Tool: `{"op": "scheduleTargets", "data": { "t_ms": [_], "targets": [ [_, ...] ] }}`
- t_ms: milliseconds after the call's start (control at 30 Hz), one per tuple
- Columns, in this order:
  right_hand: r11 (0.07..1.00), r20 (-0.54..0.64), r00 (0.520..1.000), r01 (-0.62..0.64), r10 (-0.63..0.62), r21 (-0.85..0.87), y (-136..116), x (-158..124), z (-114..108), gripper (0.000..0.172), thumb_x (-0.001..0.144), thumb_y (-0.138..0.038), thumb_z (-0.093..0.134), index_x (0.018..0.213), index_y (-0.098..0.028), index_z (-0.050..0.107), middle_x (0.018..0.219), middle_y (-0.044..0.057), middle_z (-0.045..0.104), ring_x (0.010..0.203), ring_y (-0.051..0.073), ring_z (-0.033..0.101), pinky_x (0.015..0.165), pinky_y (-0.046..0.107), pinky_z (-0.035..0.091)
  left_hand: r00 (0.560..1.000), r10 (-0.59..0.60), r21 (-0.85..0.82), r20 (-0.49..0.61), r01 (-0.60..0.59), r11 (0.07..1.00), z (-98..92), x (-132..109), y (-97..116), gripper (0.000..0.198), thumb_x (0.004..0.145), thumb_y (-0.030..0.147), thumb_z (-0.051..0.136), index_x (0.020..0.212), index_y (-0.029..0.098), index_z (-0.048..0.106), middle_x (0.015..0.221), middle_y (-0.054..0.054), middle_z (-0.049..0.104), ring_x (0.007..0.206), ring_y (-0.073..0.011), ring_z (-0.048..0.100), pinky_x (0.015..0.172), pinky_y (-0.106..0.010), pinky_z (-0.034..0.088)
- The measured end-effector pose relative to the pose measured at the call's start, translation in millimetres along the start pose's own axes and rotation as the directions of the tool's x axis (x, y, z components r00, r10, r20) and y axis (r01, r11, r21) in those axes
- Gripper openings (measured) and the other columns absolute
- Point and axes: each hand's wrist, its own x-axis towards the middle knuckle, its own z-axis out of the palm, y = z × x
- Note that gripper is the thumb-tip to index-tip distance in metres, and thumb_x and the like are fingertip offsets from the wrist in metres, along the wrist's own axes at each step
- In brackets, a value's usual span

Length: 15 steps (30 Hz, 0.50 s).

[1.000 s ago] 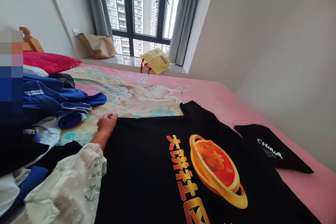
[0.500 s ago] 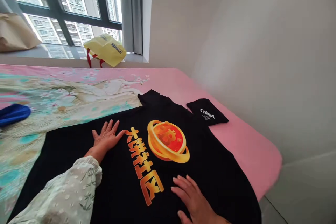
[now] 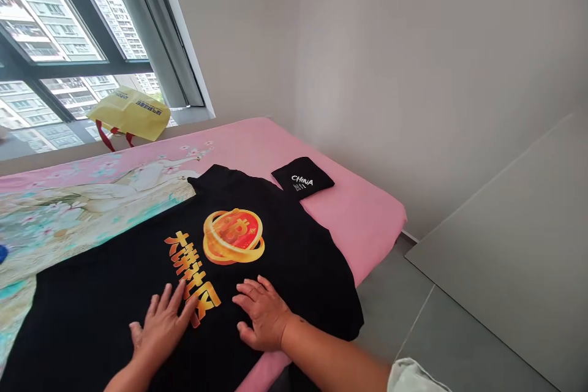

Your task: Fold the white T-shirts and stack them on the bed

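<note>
A black T-shirt (image 3: 105, 282) with an orange coin emblem and orange lettering lies spread over the bed. My left hand (image 3: 163, 321) rests flat on the shirt, its fingers apart and reaching over the lower lettering. To the right of the lettering, below the emblem, my right hand (image 3: 261, 312) lies on the black cloth with fingers stretched out. Neither hand grips anything. Past the shirt's far right side sits a folded black garment (image 3: 316, 187) printed with "CHINA" in white.
The bed (image 3: 362, 211) has a pink sheet with a flowered pattern on the left. A yellow bag (image 3: 131, 113) with red handles is on the windowsill. At the left edge a bit of blue cloth (image 3: 2, 253) shows. Grey floor (image 3: 432, 331) lies right of the bed.
The view has swung to the right. My left hand has come down the shirt from beside the upper lettering to the lower lettering, nearer my right hand. Both hands stay spread.
</note>
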Motion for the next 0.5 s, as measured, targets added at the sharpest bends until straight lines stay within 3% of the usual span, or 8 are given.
{"op": "scheduleTargets", "data": {
  "t_ms": [100,167,300,367,400,467,500],
  "targets": [
    [1.0,-0.02,1.0,-0.005,0.006,0.03,-4,-4,0,0.047,0.084,-0.04,0.048,0.127,-0.022,0.045,0.141,0.004,0.039,0.134,0.016,0.025,0.114,0.038,0.008,0.999,-0.053,0.092,-0.01,0.053,0.994,15.2,-61,44,0.057,0.082,0.048,0.032,0.137,0.035,0.036,0.151,0.001,0.023,0.141,-0.0248,0.01,0.107,-0.063,0.008],
    [0.999,-0.038,0.999,-0.013,0.015,0.049,-6,-3,1,0.043,0.086,-0.04,0.046,0.126,-0.022,0.047,0.14,0.003,0.041,0.134,0.015,0.026,0.114,0.038,0.007,0.997,-0.069,0.151,-0.045,0.075,0.986,25.5,-92,62,0.06,0.084,0.049,0.024,0.141,0.032,0.029,0.153,0.001,0.014,0.141,-0.0231,0.006,0.107,-0.063,0.007],
    [0.998,0.021,0.999,0.033,-0.032,-0.046,18,-2,-19,0.053,0.089,-0.052,0.037,0.134,-0.025,0.039,0.145,0.003,0.034,0.138,0.019,0.017,0.111,0.049,-0.006,0.993,-0.089,0.155,-0.075,0.1,0.983,30.9,-124,66,0.062,0.082,0.051,0.029,0.142,0.034,0.025,0.153,0.001,0.017,0.141,-0.0223,0.007,0.109,-0.06,0.007],
    [0.98,0.052,0.993,-0.091,0.102,-0.175,53,-8,-44,0.06,0.089,-0.055,0.032,0.139,-0.022,0.035,0.149,0.007,0.026,0.139,0.022,0.012,0.108,0.053,-0.011,0.99,-0.12,0.137,-0.075,0.13,0.982,28.2,-130,60,0.066,0.08,0.053,0.034,0.142,0.032,0.025,0.152,-0.002,0.021,0.141,-0.025,0.009,0.108,-0.061,0.006],
    [0.943,0.001,0.971,-0.231,0.239,-0.24,75,-13,-58,0.063,0.089,-0.054,0.029,0.141,-0.018,0.032,0.15,0.01,0.022,0.139,0.024,0.01,0.108,0.054,-0.012,0.989,-0.13,0.134,-0.076,0.14,0.981,27.1,-132,57,0.068,0.079,0.053,0.035,0.143,0.031,0.025,0.152,-0.003,0.022,0.141,-0.0265,0.009,0.107,-0.062,0.006],
    [0.806,-0.154,0.858,-0.513,0.489,-0.297,120,-28,-84,0.064,0.091,-0.05,0.025,0.143,-0.013,0.026,0.151,0.012,0.016,0.139,0.027,0.009,0.108,0.055,-0.008,0.987,-0.138,0.135,-0.086,0.149,0.98,26.8,-135,52,0.07,0.078,0.054,0.035,0.143,0.028,0.025,0.152,-0.006,0.021,0.141,-0.0279,0.008,0.106,-0.064,0.005],
    [0.754,-0.215,0.815,-0.58,0.539,-0.308,140,-37,-94,0.063,0.091,-0.049,0.024,0.143,-0.013,0.026,0.151,0.012,0.016,0.139,0.028,0.01,0.107,0.057,-0.006,0.985,-0.142,0.137,-0.097,0.155,0.978,27.7,-136,51,0.07,0.079,0.053,0.034,0.143,0.027,0.024,0.152,-0.006,0.02,0.141,-0.0275,0.008,0.106,-0.063,0.005]
  ]
}}
